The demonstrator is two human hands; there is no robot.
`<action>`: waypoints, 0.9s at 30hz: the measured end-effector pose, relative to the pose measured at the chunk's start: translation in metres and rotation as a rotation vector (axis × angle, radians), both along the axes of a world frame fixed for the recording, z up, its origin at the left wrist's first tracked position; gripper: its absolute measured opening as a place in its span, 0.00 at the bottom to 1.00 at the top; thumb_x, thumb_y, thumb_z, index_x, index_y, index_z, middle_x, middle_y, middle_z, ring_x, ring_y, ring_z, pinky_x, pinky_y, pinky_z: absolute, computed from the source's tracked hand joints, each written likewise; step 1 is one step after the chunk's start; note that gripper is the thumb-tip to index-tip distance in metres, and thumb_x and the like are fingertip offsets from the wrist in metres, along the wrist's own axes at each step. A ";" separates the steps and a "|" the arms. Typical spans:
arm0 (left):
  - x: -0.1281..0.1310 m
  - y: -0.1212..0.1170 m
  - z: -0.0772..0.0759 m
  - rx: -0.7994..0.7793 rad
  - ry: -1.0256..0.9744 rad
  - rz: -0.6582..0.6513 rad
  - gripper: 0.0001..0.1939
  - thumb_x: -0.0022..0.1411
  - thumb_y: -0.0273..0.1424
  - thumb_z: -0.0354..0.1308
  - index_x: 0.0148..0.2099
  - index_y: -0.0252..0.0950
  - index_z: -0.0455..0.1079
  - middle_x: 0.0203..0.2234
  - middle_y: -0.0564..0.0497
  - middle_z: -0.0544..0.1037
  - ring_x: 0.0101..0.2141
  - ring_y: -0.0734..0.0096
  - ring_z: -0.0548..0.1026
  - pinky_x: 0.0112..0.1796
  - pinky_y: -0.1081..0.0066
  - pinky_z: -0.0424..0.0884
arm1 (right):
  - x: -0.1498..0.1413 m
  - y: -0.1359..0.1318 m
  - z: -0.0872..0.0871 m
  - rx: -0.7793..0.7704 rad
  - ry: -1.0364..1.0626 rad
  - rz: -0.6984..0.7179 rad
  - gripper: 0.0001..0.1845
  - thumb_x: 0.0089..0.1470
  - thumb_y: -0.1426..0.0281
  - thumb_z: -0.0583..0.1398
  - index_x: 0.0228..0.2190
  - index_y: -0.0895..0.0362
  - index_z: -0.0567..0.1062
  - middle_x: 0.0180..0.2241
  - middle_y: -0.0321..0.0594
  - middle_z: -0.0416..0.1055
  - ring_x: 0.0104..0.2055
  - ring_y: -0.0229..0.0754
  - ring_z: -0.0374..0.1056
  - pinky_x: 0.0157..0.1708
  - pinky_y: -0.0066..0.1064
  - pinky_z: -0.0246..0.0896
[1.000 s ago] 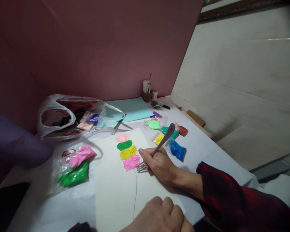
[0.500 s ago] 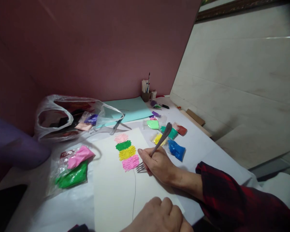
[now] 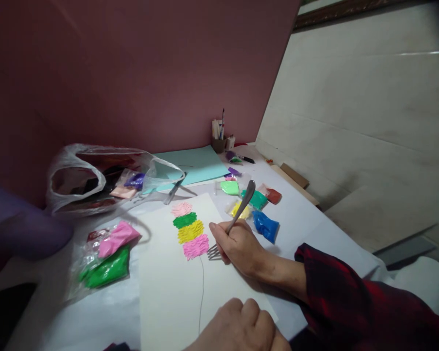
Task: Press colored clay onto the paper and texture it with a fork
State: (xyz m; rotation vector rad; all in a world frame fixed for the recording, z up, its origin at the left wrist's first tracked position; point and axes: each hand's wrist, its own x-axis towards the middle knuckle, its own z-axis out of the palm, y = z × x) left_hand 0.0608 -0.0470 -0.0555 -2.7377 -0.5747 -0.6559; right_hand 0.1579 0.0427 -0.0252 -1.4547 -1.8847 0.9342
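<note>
A: Right hand?
B: Clasped round a grey metal fork, pencil-style, handle slanting up and away, tines flat on the cream paper sheet, tips touching the right edge of the bright pink clay patch.
A: Left hand?
B: Clenched into a fist, nothing in it that I can see, resting at the sheet's bottom edge, seems to pin it down.
A: What's the pink patch part of?
B: Bottom of a stacked column: pale pink clay patch on top, green clay patch, yellow clay patch, then bright pink. A thin pencil line runs down from it.
A: Tip for the texturing?
B: My read: keep the tines low, drag short strokes outward from the patch, light pressure so the clay isn't peeled off the paper, fist kept on the sheet.
A: Around it?
B: Blue clay bag just beside the right hand, green clay bag and pink clay bag at left, clear plastic carrier bag behind.
</note>
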 end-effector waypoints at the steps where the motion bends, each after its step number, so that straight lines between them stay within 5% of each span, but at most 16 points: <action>1: 0.000 -0.001 0.000 0.004 -0.003 0.014 0.09 0.55 0.25 0.58 0.28 0.39 0.60 0.17 0.57 0.64 0.18 0.71 0.62 0.17 0.67 0.48 | 0.000 0.000 0.000 -0.003 0.001 -0.003 0.31 0.63 0.62 0.48 0.10 0.56 0.62 0.12 0.35 0.59 0.20 0.35 0.58 0.29 0.31 0.56; 15: 0.003 -0.003 -0.002 0.039 -0.022 0.031 0.09 0.55 0.23 0.55 0.27 0.38 0.59 0.17 0.57 0.63 0.19 0.71 0.62 0.18 0.66 0.48 | 0.006 0.002 -0.005 -0.127 0.219 0.009 0.29 0.63 0.60 0.49 0.13 0.57 0.63 0.10 0.33 0.60 0.15 0.33 0.58 0.21 0.26 0.56; 27: 0.003 -0.001 -0.006 0.038 -0.050 0.031 0.09 0.54 0.23 0.55 0.27 0.39 0.59 0.16 0.57 0.62 0.18 0.71 0.61 0.18 0.66 0.46 | 0.005 0.002 -0.003 -0.042 0.080 0.073 0.31 0.64 0.60 0.48 0.12 0.57 0.65 0.12 0.36 0.62 0.20 0.35 0.61 0.29 0.29 0.59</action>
